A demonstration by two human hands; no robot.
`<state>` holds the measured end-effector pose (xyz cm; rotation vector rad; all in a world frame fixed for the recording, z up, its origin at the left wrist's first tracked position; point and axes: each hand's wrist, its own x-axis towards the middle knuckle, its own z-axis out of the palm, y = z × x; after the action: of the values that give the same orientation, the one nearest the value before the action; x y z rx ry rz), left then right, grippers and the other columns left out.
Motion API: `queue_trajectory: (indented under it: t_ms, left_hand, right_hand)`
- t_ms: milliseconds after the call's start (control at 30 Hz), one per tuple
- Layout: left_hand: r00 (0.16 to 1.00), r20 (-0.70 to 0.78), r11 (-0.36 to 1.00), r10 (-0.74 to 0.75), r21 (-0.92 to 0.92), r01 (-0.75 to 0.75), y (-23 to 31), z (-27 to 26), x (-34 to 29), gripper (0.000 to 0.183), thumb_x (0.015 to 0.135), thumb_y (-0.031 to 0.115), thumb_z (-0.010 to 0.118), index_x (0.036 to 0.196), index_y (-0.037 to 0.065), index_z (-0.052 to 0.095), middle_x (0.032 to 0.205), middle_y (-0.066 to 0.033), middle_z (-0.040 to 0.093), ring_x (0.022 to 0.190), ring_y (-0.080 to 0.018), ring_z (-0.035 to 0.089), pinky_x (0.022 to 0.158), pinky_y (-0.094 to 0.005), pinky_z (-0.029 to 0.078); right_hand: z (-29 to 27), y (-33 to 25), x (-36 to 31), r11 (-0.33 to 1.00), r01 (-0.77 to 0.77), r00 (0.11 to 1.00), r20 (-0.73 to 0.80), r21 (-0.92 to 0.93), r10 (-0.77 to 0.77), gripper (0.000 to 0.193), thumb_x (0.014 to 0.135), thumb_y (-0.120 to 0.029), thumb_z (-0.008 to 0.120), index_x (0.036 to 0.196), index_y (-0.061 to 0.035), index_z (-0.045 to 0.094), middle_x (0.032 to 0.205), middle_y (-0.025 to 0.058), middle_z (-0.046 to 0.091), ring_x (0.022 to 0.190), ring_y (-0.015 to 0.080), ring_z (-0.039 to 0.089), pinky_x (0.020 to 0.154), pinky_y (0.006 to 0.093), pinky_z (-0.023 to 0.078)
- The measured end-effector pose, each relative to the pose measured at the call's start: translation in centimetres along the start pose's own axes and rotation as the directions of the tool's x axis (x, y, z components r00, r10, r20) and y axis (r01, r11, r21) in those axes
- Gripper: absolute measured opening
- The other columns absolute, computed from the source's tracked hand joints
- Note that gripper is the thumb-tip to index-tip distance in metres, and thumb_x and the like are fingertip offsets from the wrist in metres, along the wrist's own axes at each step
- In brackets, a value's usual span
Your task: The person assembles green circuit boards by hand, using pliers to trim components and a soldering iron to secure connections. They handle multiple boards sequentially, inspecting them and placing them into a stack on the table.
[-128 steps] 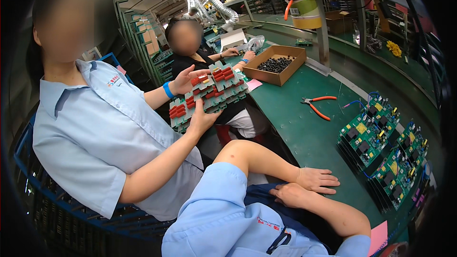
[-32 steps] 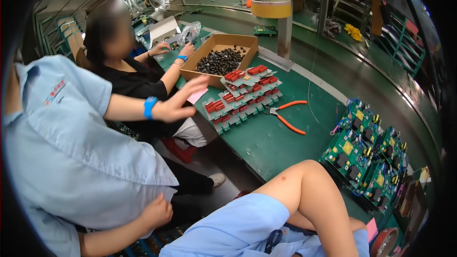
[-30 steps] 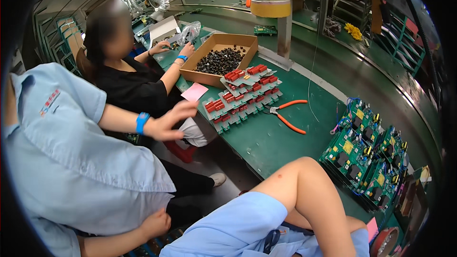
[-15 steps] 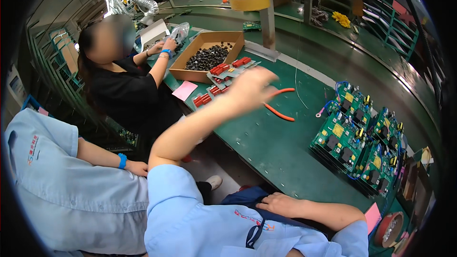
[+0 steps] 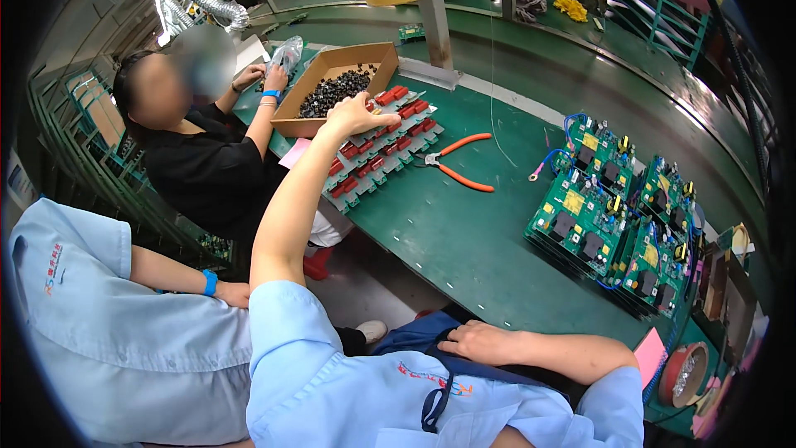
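My left hand [image 5: 356, 114] is stretched out over a group of boards [image 5: 377, 148] with red blocky components. Its thumb is spread away from the other fingers, over the upper part of the boards; nothing is seen held in it. Orange-handled cutting pliers [image 5: 458, 163] lie on the green table to the right of the boards, handles apart. My right hand [image 5: 474, 342] rests at the near table edge against dark blue cloth [image 5: 419, 340], fingers loosely laid down with no object visible in them.
Behind my left hand stands a cardboard box [image 5: 381, 60] of small black parts. Stacked green circuit boards [image 5: 572, 224] with wires are on the right, near a red-rimmed roll [image 5: 686, 373]. A co-worker in black [image 5: 195, 158] handles a plastic bag; a person in light blue [image 5: 141, 315] is beside me.
My left hand has moved left and come over the red-component boards. The pliers' jaws, hidden before, now show. The view has shifted slightly; my right hand stays at the table edge.
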<state>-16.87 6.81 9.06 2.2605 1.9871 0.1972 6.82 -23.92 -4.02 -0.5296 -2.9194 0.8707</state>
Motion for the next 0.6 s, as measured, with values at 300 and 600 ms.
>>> queue_trajectory:
  t_ms: [300,600]
  left_hand:
    - [0.970,-0.238,0.996,0.044,0.084,-0.024,1.5,-1.8,-1.7,0.081,0.051,0.059,0.061,0.112,0.007,0.049,0.102,-0.0198,0.052,0.096,-0.0310,0.050,0.084,-0.0392,0.038]
    - [0.928,-0.165,-0.115,0.334,-0.984,-0.133,3.4,-3.6,-6.7,0.064,0.076,0.052,0.046,0.114,0.001,0.040,0.112,-0.0168,0.047,0.103,-0.0262,0.047,0.084,-0.0408,0.039]
  right_hand:
    - [-0.3,-0.2,-0.1,0.999,0.012,1.000,-0.023,0.038,-0.011,0.027,0.074,-0.012,0.047,0.099,-0.0026,0.051,0.081,0.0130,0.054,0.079,0.0266,0.054,0.071,0.0355,0.041]
    - [0.0,0.0,0.1,1.000,0.009,1.000,-0.019,0.024,-0.008,0.027,0.073,-0.013,0.050,0.098,-0.0025,0.051,0.080,0.0133,0.054,0.079,0.0273,0.054,0.070,0.0362,0.042]
